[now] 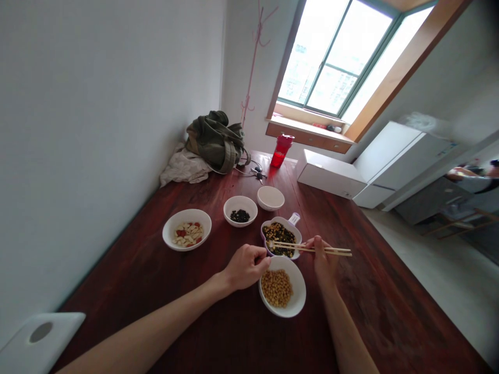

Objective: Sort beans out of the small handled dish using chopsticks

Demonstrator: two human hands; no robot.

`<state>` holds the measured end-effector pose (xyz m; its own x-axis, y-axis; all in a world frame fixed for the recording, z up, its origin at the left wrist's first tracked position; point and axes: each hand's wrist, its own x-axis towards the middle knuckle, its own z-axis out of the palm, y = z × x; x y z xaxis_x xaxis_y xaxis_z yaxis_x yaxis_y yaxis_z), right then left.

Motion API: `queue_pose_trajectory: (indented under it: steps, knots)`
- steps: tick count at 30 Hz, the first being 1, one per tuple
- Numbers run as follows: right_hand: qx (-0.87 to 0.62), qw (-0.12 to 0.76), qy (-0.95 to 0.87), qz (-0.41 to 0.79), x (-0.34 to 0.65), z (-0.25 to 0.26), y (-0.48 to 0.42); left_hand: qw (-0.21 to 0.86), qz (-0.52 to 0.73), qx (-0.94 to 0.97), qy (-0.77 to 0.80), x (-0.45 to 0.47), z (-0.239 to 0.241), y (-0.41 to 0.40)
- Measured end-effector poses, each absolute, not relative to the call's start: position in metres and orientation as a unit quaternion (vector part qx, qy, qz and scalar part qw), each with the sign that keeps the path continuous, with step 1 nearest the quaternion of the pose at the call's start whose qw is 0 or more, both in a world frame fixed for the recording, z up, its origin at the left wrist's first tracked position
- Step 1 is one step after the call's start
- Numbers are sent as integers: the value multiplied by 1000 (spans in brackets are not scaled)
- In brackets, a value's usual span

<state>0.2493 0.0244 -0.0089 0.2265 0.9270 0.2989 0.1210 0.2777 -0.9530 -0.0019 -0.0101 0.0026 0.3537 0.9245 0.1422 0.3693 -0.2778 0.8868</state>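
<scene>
My right hand (324,258) is shut on a pair of wooden chopsticks (312,248), whose tips reach over a white, purple-rimmed handled bowl (281,238) of mixed dark and yellow beans. My left hand (246,267) is curled closed above the table, beside the rim of a white bowl of yellow soybeans (276,288). Nothing shows in its fingers, though its palm is hidden. Farther off are a white bowl of black beans (240,210), a white bowl of pale slices and red pieces (187,229), and a white bowl (270,197) whose inside looks pale.
The bowls stand on a long reddish-brown wooden table (351,249) against a wall. At its far end are a red cup (281,150), an olive bag (217,143), a crumpled cloth (184,166), keys and a white box (331,174). A person (468,179) is in the room at right.
</scene>
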Motion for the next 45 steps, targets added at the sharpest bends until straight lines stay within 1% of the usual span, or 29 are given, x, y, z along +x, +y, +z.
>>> queue_pose_trajectory:
  steps: [5, 7, 11, 13, 17, 22, 25, 45]
  knots:
    - [-442, 664, -459, 391, 260, -6, 29, 399, 337, 730, 441, -3, 4, -11]
    - [-414, 652, -465, 432, 262, -1, 28, 398, 332, 733, 440, -4, 5, -11]
    - [-391, 601, -492, 494, 261, 4, 25, 395, 330, 740, 434, -3, 4, -11]
    - [-394, 612, -482, 487, 260, 3, 25, 390, 328, 743, 434, -3, 3, -10]
    - [-435, 656, -456, 415, 259, -7, 30, 385, 324, 744, 440, -2, 3, -10]
    - [-487, 617, -493, 374, 254, -13, 29, 392, 322, 738, 445, -2, 3, -10]
    - [-493, 611, -505, 358, 250, -12, 26, 398, 316, 736, 447, -2, 3, -10]
    - [-505, 575, -545, 342, 250, -12, 24, 399, 314, 734, 452, -2, 4, -10]
